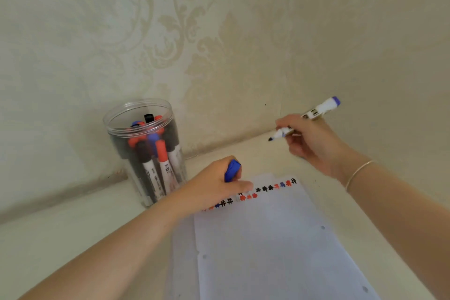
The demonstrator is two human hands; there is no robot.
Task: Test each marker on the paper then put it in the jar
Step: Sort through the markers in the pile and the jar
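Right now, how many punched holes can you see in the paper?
4 visible on the paper: one near the right edge, one lower right, two on the left side. More may lie outside the frame.

Soft even daylight, faint shadows, slight overall blur, wide-angle bending at the edges

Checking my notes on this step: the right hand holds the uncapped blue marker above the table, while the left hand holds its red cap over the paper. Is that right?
Not quite: the cap in the left hand is blue, not red, as the head view shows. The rest stands: the right hand holds the uncapped blue marker above the table, and the left hand is over the paper.
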